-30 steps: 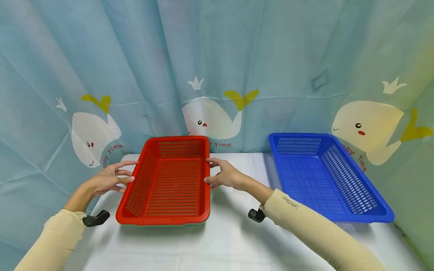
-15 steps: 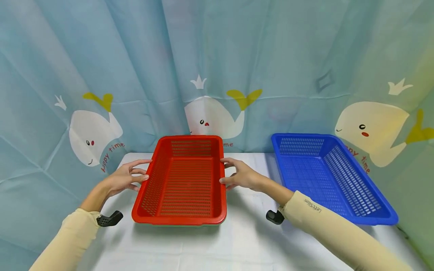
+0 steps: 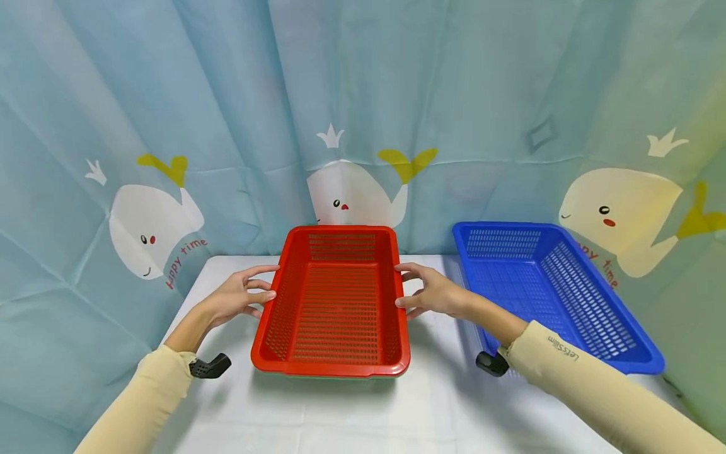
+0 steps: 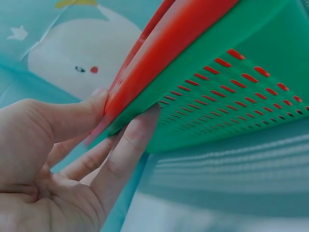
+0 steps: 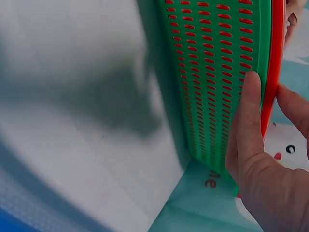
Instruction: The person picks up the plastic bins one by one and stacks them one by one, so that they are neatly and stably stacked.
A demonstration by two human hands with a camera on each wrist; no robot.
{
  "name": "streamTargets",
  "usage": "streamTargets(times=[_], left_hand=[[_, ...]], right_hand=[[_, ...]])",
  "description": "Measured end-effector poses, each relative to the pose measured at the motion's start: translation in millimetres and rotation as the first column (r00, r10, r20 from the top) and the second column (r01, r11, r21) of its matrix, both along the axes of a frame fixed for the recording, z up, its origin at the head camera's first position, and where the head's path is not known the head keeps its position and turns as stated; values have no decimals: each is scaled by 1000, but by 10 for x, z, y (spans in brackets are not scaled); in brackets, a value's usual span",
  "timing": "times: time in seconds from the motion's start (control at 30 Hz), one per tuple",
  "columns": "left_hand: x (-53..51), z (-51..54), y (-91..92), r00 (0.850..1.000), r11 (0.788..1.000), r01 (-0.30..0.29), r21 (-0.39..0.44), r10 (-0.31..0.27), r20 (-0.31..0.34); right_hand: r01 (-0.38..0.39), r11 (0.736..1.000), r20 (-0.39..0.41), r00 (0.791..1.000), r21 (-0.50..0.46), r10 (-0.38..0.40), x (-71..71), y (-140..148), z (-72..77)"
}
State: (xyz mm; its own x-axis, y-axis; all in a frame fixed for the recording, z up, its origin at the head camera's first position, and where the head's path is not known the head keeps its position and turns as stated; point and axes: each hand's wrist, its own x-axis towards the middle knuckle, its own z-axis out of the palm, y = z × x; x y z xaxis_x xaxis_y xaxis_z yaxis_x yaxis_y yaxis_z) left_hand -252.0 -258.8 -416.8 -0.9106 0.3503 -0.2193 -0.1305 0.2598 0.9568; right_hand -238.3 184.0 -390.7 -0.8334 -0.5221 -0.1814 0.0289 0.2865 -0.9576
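Note:
A red plastic basket (image 3: 338,315) sits nested inside a green basket (image 4: 251,92), whose slotted side shows in both wrist views. My left hand (image 3: 235,296) grips the stacked rims on the left side. In the left wrist view its thumb lies against the red rim, with fingers under the green one. On the opposite side my right hand (image 3: 435,293) pinches the rims, thumb on the red edge and fingers along the green wall. Whether the stack's base touches the table cannot be told.
To the right, a blue plastic basket (image 3: 533,302) stands on the white-covered table (image 3: 340,416), close to my right forearm. A light blue curtain (image 3: 238,113) printed with whales hangs behind the table. Black wrist devices (image 3: 211,366) are worn on both forearms.
Both hands have moved the nested red and green baskets rightward, nearer the blue basket. Their grip on the rims looks the same. The blue basket stays in place.

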Motion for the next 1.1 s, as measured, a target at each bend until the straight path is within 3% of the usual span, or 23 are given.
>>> streamTargets(times=[0.63,1.1], left_hand=[[-54,-67,569,1000,997,14,72,-14,-6],[-23,-31,683,1000,998,3,70,-4,4]], right_hand=[[3,998,0,1000,59,-3,31,539,98],[-4,998,-3,1000,60,4,51,643,101]])
